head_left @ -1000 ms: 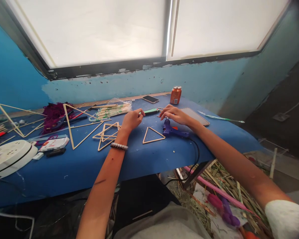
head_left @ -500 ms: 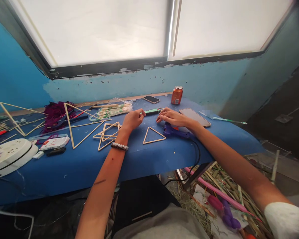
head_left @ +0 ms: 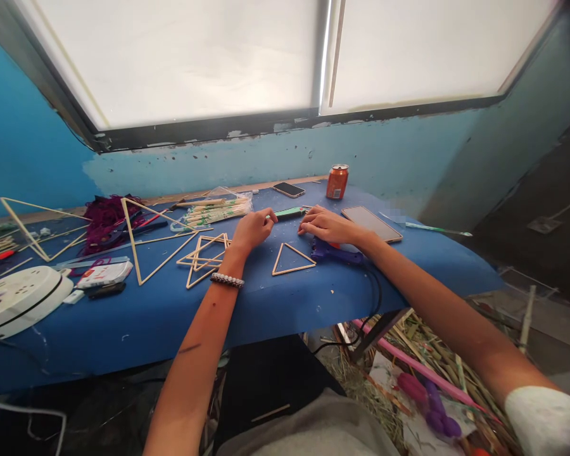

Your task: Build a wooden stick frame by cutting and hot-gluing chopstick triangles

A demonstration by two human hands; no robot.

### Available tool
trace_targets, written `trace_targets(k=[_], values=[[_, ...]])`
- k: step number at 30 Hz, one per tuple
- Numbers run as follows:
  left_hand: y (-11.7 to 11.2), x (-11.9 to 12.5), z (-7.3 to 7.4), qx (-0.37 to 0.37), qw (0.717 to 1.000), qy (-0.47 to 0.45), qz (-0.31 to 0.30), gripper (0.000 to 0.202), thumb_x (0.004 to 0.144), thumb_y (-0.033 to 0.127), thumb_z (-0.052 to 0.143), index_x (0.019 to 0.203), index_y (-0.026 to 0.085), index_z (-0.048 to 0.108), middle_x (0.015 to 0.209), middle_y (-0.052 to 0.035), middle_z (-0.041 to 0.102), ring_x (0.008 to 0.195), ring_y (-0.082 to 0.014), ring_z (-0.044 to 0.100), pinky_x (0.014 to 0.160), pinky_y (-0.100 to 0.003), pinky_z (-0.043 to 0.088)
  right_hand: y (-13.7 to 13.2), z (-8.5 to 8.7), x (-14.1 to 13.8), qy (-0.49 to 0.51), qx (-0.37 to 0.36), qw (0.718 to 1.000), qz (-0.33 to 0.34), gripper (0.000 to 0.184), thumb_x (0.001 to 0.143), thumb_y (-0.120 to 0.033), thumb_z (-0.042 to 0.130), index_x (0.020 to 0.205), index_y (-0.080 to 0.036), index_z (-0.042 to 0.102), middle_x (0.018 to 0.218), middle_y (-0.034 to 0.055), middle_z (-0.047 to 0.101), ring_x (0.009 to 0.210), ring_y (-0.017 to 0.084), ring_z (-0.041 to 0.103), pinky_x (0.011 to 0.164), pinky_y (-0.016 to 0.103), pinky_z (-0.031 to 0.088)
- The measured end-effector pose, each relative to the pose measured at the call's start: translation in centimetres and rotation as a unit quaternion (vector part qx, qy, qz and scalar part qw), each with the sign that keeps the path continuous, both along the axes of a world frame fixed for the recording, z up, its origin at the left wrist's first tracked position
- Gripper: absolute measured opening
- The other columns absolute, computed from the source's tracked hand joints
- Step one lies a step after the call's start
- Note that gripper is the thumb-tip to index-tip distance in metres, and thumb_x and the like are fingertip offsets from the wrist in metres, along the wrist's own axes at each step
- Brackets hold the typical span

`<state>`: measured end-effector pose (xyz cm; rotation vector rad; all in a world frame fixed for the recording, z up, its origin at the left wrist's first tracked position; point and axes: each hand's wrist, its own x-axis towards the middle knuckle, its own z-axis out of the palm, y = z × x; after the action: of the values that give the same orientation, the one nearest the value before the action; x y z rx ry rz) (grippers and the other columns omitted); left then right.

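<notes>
My left hand is over the table with its fingers curled in and thumb near the fingertips; whatever they may grip is too small to make out. Just beyond them lies a green and black tool, maybe a cutter; contact is unclear. My right hand rests palm down, fingers stretched and slightly apart, holding nothing. Partly beneath that wrist sits a purple glue gun with a black cord. Between my forearms a small wooden-stick triangle lies flat. A star-shaped stick frame is partly behind my left wrist.
Larger stick triangles stand left, beside purple yarn and a white power strip. Bagged sticks, a phone, an orange can and a tablet are farther back. Straw and balloons litter the floor.
</notes>
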<state>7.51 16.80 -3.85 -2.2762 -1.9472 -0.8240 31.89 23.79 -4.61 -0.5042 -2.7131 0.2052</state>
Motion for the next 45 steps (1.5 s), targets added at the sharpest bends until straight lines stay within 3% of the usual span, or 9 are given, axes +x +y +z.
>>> trace_targets(k=[10,14,17,21,23,35,40,43,45], values=[[0.0,-0.1,0.0,-0.002,1.000,0.002,0.007,0.027,0.089,0.020,0.050,0.101,0.023,0.074,0.074,-0.0030,0.072,0.062,-0.0169,0.060,0.059,-0.026,0.034,0.5,0.2,0.6,0.084,0.029,0.995,-0.046,0.054,0.104,-0.044,0.031,0.098,-0.017,0.078,0.102,0.0111,0.073,0.098,0.026,0.058,0.093,0.043,0.044],[-0.1,-0.1,0.1,-0.004,1.000,0.005,0.003,0.027,0.089,0.020,0.050,0.101,0.023,0.074,0.072,-0.0029,0.072,0.061,-0.0167,0.059,0.058,-0.026,0.034,0.7,0.0,0.7,0.073,0.001,0.997,-0.040,0.053,0.104,-0.045,0.032,0.097,-0.019,0.078,0.106,0.0100,0.073,0.101,0.025,0.059,0.096,0.042,0.043],[-0.1,-0.1,0.1,-0.005,1.000,0.007,0.002,0.026,0.090,0.020,0.050,0.101,0.023,0.074,0.074,-0.0033,0.072,0.063,-0.0172,0.061,0.060,-0.026,0.036,0.4,0.0,0.3,0.051,-0.016,0.998,-0.023,0.053,0.104,-0.046,0.030,0.103,-0.021,0.077,0.113,0.0091,0.073,0.113,0.026,0.058,0.106,0.046,0.038],[-0.1,-0.1,0.1,-0.005,1.000,0.008,0.003,0.026,0.090,0.020,0.051,0.103,0.023,0.074,0.078,-0.0038,0.074,0.067,-0.0177,0.064,0.062,-0.026,0.038,-0.1,-0.1,-0.3,0.000,-0.026,0.999,-0.032,0.054,0.105,-0.047,0.027,0.109,-0.023,0.076,0.122,0.0081,0.070,0.126,0.029,0.053,0.118,0.062,0.017],[-0.1,-0.1,0.1,-0.005,1.000,0.007,0.005,0.026,0.091,0.020,0.051,0.103,0.023,0.074,0.078,-0.0039,0.074,0.068,-0.0180,0.064,0.063,-0.026,0.039,-0.2,-0.1,-0.6,-0.019,-0.030,0.999,-0.033,0.055,0.106,-0.048,0.027,0.110,-0.023,0.075,0.122,0.0082,0.070,0.129,0.029,0.050,0.119,0.065,0.012],[-0.2,0.0,0.1,-0.006,1.000,0.007,0.003,0.027,0.089,0.019,0.051,0.104,0.022,0.074,0.078,-0.0042,0.074,0.066,-0.0179,0.062,0.063,-0.026,0.038,0.3,-0.3,-0.6,-0.016,-0.030,0.998,-0.043,0.057,0.106,-0.048,0.025,0.106,-0.021,0.074,0.118,0.0087,0.071,0.125,0.028,0.052,0.119,0.064,0.014],[-0.1,-0.1,0.1,-0.008,1.000,0.009,0.003,0.028,0.090,0.020,0.050,0.104,0.023,0.074,0.078,-0.0040,0.074,0.065,-0.0175,0.062,0.061,-0.026,0.037,0.6,0.2,0.0,0.060,-0.024,0.997,-0.050,0.068,0.105,-0.055,0.019,0.107,-0.019,0.076,0.120,0.0103,0.070,0.116,0.028,0.056,0.110,0.052,0.035],[-0.1,-0.1,0.0,-0.009,1.000,0.011,0.004,0.027,0.090,0.020,0.050,0.103,0.023,0.074,0.078,-0.0039,0.074,0.066,-0.0178,0.063,0.061,-0.026,0.037,1.3,0.9,1.0,0.149,-0.013,0.986,-0.076,0.069,0.104,-0.060,0.021,0.110,-0.019,0.076,0.120,0.0113,0.070,0.119,0.028,0.057,0.110,0.047,0.038],[0.0,-0.2,0.0,-0.010,1.000,0.012,0.003,0.027,0.090,0.020,0.050,0.103,0.023,0.074,0.079,-0.0037,0.074,0.067,-0.0177,0.063,0.062,-0.026,0.038,2.4,1.2,2.2,0.264,0.020,0.955,-0.133,0.064,0.103,-0.059,0.025,0.122,-0.019,0.071,0.130,0.0115,0.065,0.126,0.027,0.054,0.114,0.046,0.037]])
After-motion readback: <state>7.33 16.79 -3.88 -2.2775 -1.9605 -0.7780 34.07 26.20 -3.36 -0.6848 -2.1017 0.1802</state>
